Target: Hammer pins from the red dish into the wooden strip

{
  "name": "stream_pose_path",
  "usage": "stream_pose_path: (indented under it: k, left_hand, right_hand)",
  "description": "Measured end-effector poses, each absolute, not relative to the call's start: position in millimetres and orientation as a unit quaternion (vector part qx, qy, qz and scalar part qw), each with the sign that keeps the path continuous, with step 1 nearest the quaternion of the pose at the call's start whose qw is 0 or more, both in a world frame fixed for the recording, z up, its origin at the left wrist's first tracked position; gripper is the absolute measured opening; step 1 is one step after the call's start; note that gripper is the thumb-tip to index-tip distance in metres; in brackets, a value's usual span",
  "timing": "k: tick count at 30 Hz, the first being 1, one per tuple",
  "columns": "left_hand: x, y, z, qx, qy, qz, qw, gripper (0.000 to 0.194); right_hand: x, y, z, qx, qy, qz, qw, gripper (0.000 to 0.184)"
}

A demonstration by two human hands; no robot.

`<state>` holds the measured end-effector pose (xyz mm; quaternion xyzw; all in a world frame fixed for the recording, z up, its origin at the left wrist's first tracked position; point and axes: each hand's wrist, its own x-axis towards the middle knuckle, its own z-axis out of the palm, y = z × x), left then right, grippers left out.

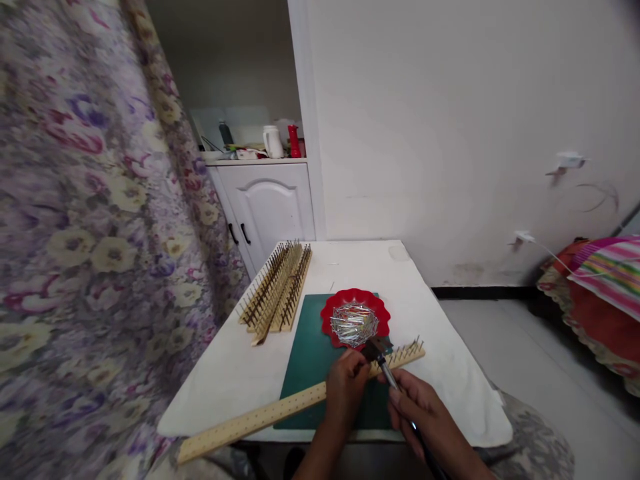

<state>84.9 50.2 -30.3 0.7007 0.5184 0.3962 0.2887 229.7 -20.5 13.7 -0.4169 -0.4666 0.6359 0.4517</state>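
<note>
Progress: on the wooden strip (260, 417), the section to the right of the left hand (346, 387) carries standing nails (413, 348). The longer section to the left of that hand shows rows of small dots and no nails; by judgement, most of the strip remains. Several nailed strips (280, 287) lie ahead and to the left of both hands.

Orientation: the strip lies beneath the left hand, across the green mat (307, 347). Its long axis runs diagonally, bare end toward near left, nailed end toward far right.

Hands: the right hand (420, 403) grips the hammer (388, 373) by its handle, the head beside the left fingertips. The left fingers are bunched at the strip; whether they pinch a nail cannot be told. The red bowl (327, 313) of loose nails (355, 323) sits just beyond the left hand.
</note>
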Motion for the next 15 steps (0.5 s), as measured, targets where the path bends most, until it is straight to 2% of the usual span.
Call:
stream_pose_path:
  k: [15]
  left_hand:
    - [84.3,49.7,-31.7,0.697,0.524,0.401,0.282,0.013]
  right_hand:
    - [238.1,-30.5,12.7,-0.417,-0.47,0.635,0.45,0.037]
